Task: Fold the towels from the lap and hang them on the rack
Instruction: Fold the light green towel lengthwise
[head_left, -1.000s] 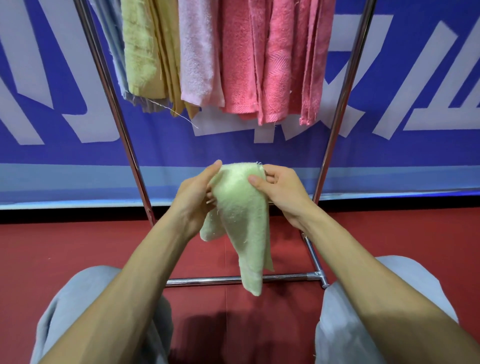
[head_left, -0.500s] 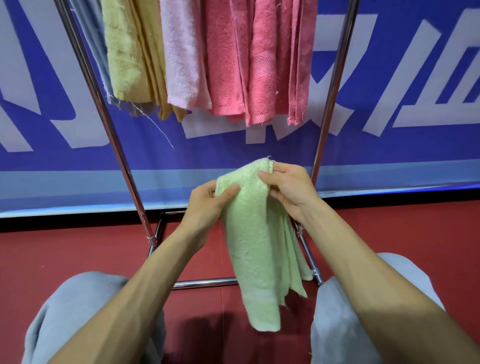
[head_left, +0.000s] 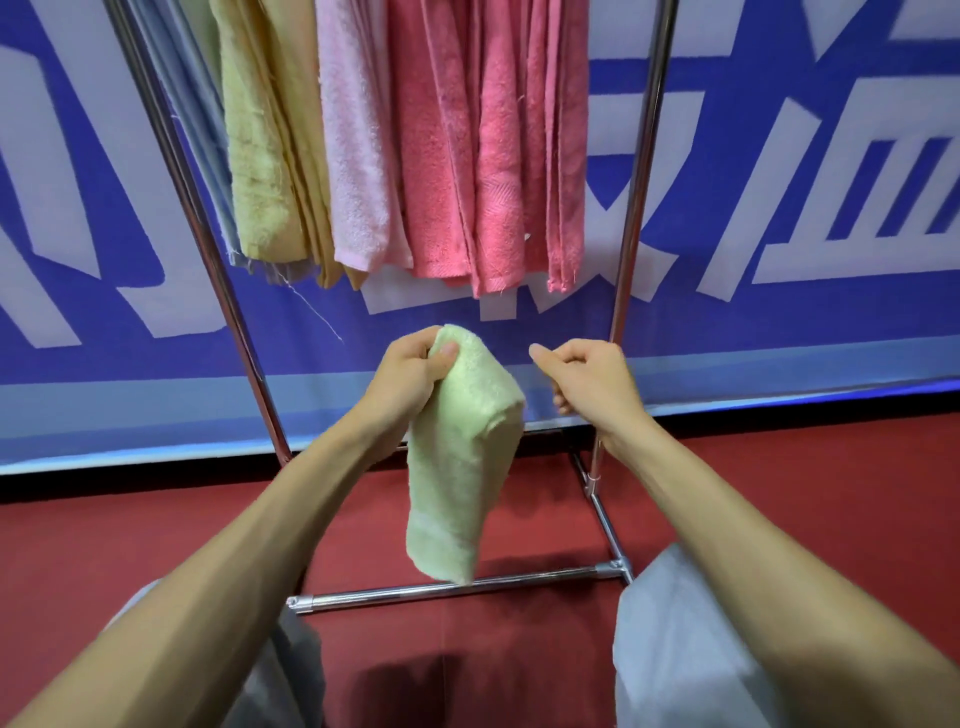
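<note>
Released by the right hand (head_left: 587, 379), which is curled and empty, the green towel (head_left: 462, 452) is now pinched at its top by the left hand (head_left: 410, 374) alone, folded, below the rack (head_left: 631, 208). Several hung towels (head_left: 467, 156) are seen; this one remains to be hung.

- The left forearm (head_left: 249, 545) and right forearm (head_left: 727, 519) are bare and reach forward from the lower corners, drawing closer toward the middle
- The left hand (head_left: 410, 374) pinches the top of a pale green towel (head_left: 462, 452) between its thumb and curled fingers
- The right hand (head_left: 587, 379) is at about the same height, apart from the towel, fingers curled into the palm and holding nothing, thumb pointing toward the left hand
</note>
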